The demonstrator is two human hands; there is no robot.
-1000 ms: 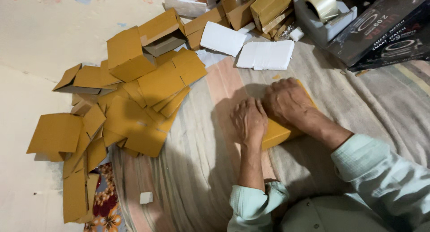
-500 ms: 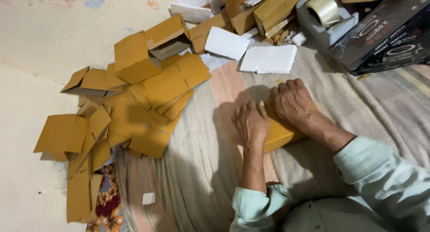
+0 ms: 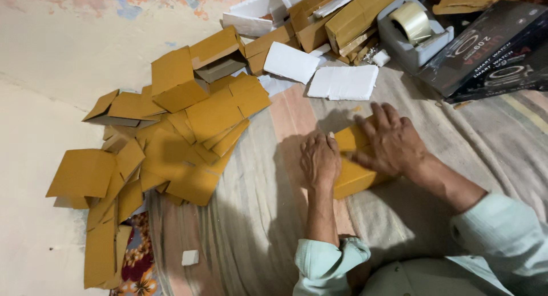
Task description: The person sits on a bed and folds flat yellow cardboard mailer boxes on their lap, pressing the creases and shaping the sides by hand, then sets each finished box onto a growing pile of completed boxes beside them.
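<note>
Two bare hands, left hand (image 3: 319,159) and right hand (image 3: 394,139), no rings, watch or gloves visible. Pale mint-green shirt, long sleeves. Left sleeve (image 3: 328,262) rolled into a bunched cuff; right sleeve (image 3: 502,233) loose, creased, ends above wrist.

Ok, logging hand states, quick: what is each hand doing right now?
Left hand: palm down, pressing on the box, no grasp.
Right hand: fingers spread, flat on the box, no grasp.
</note>
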